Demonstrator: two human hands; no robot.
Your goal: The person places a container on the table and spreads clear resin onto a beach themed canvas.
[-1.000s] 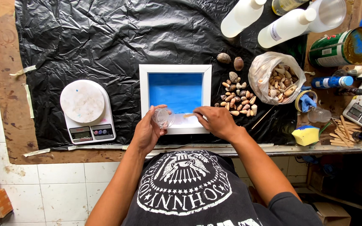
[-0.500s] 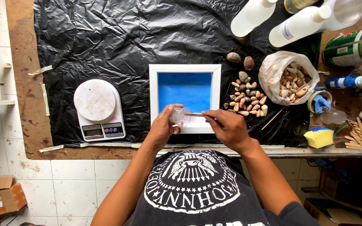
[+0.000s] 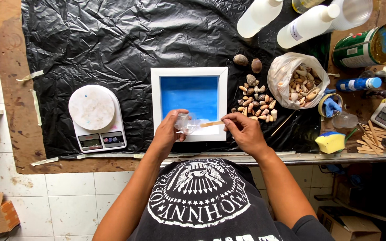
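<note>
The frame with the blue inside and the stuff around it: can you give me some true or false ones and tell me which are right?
1. The left hand holds a clear plastic cup. True.
2. The right hand holds scissors. False: it holds a wooden stick.
3. The kitchen scale sits left of the white frame. True.
4. The loose shells lie on the scale. False: they lie on the black plastic sheet, right of the frame.
</note>
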